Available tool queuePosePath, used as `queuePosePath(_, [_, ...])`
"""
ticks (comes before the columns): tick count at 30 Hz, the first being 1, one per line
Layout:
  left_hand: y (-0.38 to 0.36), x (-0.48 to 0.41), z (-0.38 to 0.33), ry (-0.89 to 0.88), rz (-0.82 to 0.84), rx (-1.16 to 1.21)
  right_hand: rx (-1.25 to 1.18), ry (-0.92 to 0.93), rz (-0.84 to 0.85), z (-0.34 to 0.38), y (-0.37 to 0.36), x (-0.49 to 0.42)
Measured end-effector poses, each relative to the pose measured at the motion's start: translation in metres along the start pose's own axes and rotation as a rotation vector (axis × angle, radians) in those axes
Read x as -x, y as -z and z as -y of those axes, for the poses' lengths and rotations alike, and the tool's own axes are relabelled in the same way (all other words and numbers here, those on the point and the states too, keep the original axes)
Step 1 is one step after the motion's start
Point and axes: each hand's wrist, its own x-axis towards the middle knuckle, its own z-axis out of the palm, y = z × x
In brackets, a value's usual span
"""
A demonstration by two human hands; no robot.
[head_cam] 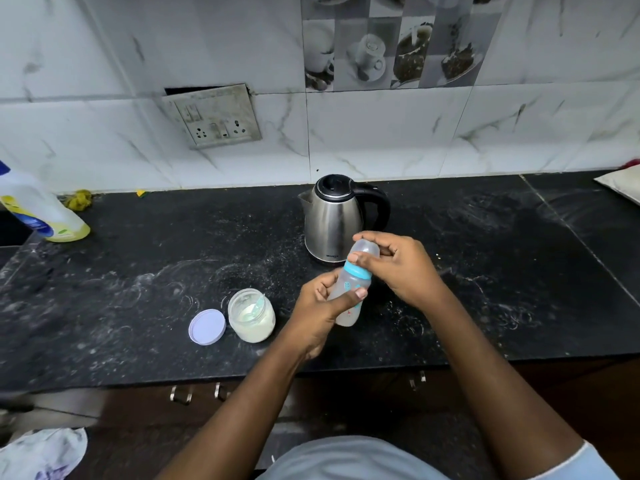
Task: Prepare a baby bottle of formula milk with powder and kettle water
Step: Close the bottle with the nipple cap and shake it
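Left hand (pixel 323 308) holding baby bottle (pixel 349 289), right hand (pixel 398 268) on cap (pixel 363 249), kettle (pixel 334 223) behind, open powder jar (pixel 251 315) nearby

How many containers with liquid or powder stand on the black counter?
3: the kettle at the back, the open powder jar in front, the yellow bottle far left. Kettle contents hidden.

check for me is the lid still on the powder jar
No, the powder jar stands open with a scoop inside, and its lid lies flat on the counter just left of it.

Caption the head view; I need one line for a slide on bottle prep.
Both hands, left and right, hold a capped bottle over the counter, between open powder jar and kettle.
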Motion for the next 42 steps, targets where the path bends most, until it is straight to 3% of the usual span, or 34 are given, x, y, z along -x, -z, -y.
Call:
queuePosePath(3, [-0.001, -0.001, -0.004, 0.014, 0.033, 0.013, 0.003, 0.030, 0.012, -0.001, -0.008, 0.005])
queuePosePath(8, [0.008, -0.001, -0.006, 0.093, 0.020, 0.124, -0.375, -0.035, 0.198, -0.010, -0.010, 0.018])
queuePosePath(17, [0.014, 0.007, 0.019, 0.134, -0.036, 0.316, -0.255, -0.041, 0.347, -0.021, -0.014, 0.025])
queuePosePath(24, [0.019, 0.012, 0.019, 0.150, -0.042, 0.340, -0.212, -0.025, 0.308, -0.023, -0.023, 0.027])
queuePosePath(33, [0.025, 0.014, 0.027, 0.197, -0.072, 0.308, -0.407, -0.080, 0.207, -0.041, -0.023, 0.022])
queuePosePath(35, [0.030, 0.014, 0.037, 0.156, -0.139, 0.158, -0.454, -0.088, 0.172, -0.044, -0.020, 0.021])
queuePosePath(38, [0.049, 0.013, 0.064, -0.086, -0.236, -0.577, -0.482, -0.085, 0.153, -0.045, -0.015, 0.018])
queuePosePath(40, [0.062, 0.014, 0.085, -0.199, -0.167, -0.976, -0.492, -0.088, 0.129, -0.046, -0.013, 0.017])
queuePosePath(42, [0.067, 0.017, 0.101, -0.182, -0.096, -1.189, -0.491, -0.094, 0.116, -0.048, -0.013, 0.017])
